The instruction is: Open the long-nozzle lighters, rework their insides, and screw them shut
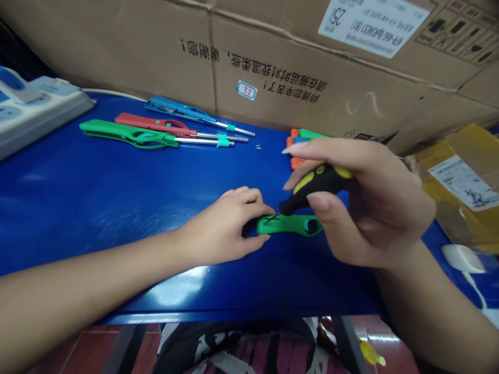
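Note:
My left hand (pixel 230 223) lies on the blue table (pixel 97 208), fingers curled and pinching one end of a green plastic lighter handle (pixel 290 225) that rests flat. My right hand (pixel 362 202) is closed round a black screwdriver with yellow grips (pixel 317 183). The screwdriver's tip touches the green handle near my left fingertips.
Three long-nosed lighters lie side by side at the back left: green (pixel 132 135), red (pixel 156 124) and blue (pixel 183 110). A white power strip (pixel 35 106) sits far left. Orange and green parts (pixel 300 137) lie behind my right hand. Cardboard boxes (pixel 273 57) wall the back; a yellow packet (pixel 460 182) lies right.

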Demonstrator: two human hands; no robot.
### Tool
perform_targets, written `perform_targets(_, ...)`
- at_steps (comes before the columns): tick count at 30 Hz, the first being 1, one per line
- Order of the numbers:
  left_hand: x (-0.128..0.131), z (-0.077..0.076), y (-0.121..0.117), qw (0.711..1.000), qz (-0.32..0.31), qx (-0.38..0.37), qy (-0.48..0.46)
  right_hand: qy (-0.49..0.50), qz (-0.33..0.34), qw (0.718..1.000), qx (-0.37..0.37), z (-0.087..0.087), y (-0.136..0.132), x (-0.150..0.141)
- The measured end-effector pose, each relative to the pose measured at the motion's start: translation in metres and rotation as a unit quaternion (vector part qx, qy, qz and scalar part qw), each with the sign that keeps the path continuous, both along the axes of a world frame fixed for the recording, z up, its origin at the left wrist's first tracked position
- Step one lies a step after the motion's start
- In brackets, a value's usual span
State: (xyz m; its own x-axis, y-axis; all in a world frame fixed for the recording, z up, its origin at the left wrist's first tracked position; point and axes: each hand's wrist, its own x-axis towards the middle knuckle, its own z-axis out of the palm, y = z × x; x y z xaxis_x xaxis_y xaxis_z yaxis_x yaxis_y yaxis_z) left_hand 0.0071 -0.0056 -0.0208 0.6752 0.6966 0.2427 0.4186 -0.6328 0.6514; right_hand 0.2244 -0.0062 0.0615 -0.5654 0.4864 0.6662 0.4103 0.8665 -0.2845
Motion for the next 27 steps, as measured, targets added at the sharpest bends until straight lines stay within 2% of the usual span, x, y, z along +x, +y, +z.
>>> perform_targets(3, 0.001, -0.003, 0.0, 1.0, 0.008, 0.008, 0.0, 0.019, -0.022, 0.996, 0.088, 0.0, 0.005, -0.003)
perform_targets(5, 0.001, -0.003, 0.0, 1.0, 0.013, 0.011, -0.001, -0.004, -0.047, 0.992, 0.12, 0.0, 0.006, -0.005)
perform_targets(7, 0.001, -0.003, 0.0, 1.0, 0.011, 0.012, -0.003, -0.02, -0.045, 0.992, 0.116, 0.001, 0.004, -0.004)
perform_targets(12, 0.0, -0.003, 0.0, 1.0, 0.002, 0.003, 0.002, -0.032, 0.018, 0.999, -0.006, 0.002, -0.002, -0.002)
perform_targets(13, -0.001, -0.003, 0.0, 1.0, 0.002, 0.005, 0.002, -0.029, 0.014, 0.999, -0.001, 0.001, -0.001, -0.002)
perform_targets(17, -0.001, -0.003, 0.0, 1.0, 0.003, 0.011, 0.003, -0.001, -0.024, 0.994, 0.109, -0.004, 0.007, -0.005)
perform_targets(19, 0.0, -0.002, 0.0, 1.0, 0.006, 0.01, 0.006, -0.002, -0.036, 0.991, 0.126, -0.006, 0.008, -0.005)
perform_targets(22, 0.0, 0.0, 0.0, 1.0, 0.008, 0.005, 0.011, 0.001, -0.016, 0.995, 0.094, -0.006, 0.005, -0.003)
perform_targets(27, -0.001, 0.0, -0.001, 1.0, 0.003, 0.002, 0.013, -0.01, 0.039, 0.999, -0.007, 0.0, -0.002, 0.0)
